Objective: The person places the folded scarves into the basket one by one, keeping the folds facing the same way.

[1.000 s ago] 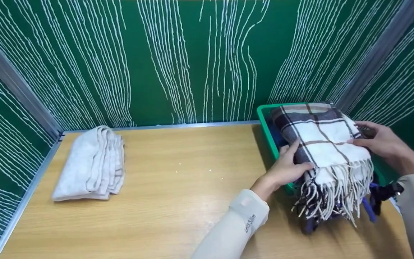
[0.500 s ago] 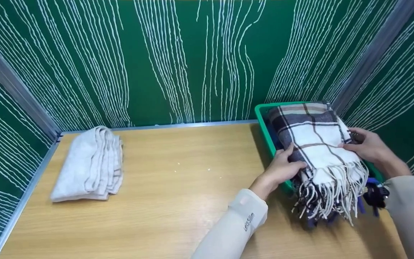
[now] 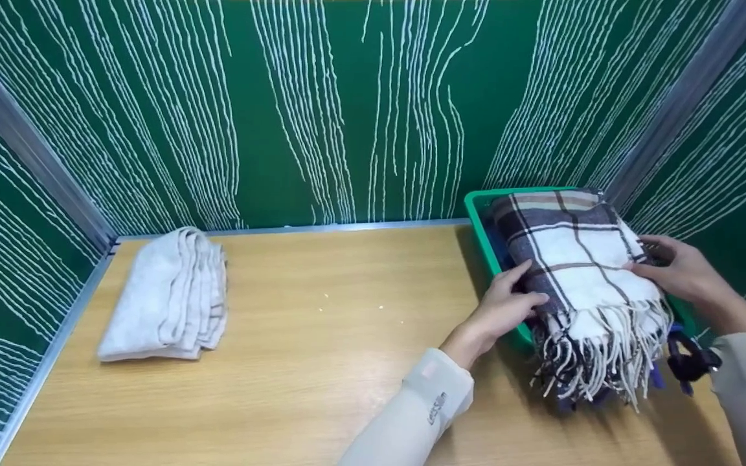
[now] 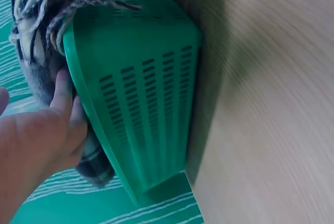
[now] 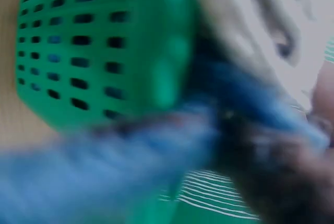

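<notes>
A folded plaid scarf (image 3: 596, 259) in white, dark grey and brown lies on top of the green basket (image 3: 488, 255), its fringe hanging over the front rim. My left hand (image 3: 493, 310) holds its left edge, thumb on top and fingers down the side. In the left wrist view these fingers (image 4: 63, 96) reach between scarf and basket rim. My right hand (image 3: 684, 268) grips the scarf's right edge with the thumb on top; its other fingers are partly hidden. Blurred blue fringe (image 5: 109, 161) hangs out beneath in the right wrist view.
A folded light grey cloth (image 3: 162, 298) lies at the left of the wooden table (image 3: 321, 388). Green panels (image 3: 360, 116) with white wavy lines stand at the back and both sides. A black strap (image 3: 693, 362) hangs at my right wrist. Small white specks dot the table.
My left thumb has slid outward toward the scarf's left edge. My right hand has come slightly lower along the right edge. The scarf sits slightly lower; the basket and grey cloth stay put.
</notes>
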Motion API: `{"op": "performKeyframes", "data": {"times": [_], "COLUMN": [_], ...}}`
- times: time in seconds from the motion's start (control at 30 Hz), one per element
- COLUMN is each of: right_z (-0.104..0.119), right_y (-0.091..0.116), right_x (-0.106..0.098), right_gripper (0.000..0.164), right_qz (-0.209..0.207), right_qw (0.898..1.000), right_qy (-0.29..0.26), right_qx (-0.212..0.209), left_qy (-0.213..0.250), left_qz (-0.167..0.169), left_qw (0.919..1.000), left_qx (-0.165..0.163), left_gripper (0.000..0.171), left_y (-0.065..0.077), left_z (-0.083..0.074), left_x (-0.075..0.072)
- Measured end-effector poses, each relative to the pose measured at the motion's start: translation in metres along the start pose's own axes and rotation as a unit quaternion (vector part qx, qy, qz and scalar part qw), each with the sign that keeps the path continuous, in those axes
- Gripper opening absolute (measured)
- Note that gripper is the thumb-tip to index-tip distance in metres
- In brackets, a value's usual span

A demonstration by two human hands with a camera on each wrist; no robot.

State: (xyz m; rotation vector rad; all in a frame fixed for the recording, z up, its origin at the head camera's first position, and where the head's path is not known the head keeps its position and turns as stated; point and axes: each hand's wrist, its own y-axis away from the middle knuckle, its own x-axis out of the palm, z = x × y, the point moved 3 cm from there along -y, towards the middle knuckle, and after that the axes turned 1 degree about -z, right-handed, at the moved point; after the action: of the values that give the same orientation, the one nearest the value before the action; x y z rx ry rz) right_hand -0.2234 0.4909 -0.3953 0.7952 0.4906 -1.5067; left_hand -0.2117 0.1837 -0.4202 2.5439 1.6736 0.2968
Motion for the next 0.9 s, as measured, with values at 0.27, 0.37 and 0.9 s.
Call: {"op": "performKeyframes", "data": {"times": [0.27, 0.37, 0.9], "right_z": [0.023, 0.033, 0.117], "right_y": [0.012, 0.019, 0.054], "right_x": [0.002, 0.005, 0.057], "right_gripper": [0.073, 0.068, 0.047], "right_qz": [-0.097, -0.130, -0.133], "right_qw": [0.995, 0.991, 0.964], "right_qy": [0.001, 0.004, -0.055], "right_qx": [-0.018, -0.021, -0.224], "left_qy": [0.076, 0.087, 0.056], "left_qz": [0.034, 0.029, -0.047], "left_qw": [0.9949, 0.9925, 0.9898], "left_qx": [0.058, 0.080, 0.123], "left_gripper": [0.054, 0.052, 0.049], "left_y": [0.013, 0.019, 0.064], "left_z": [0.004, 0.006, 0.004], "left_x": [-0.046, -0.066, -0.161]}}
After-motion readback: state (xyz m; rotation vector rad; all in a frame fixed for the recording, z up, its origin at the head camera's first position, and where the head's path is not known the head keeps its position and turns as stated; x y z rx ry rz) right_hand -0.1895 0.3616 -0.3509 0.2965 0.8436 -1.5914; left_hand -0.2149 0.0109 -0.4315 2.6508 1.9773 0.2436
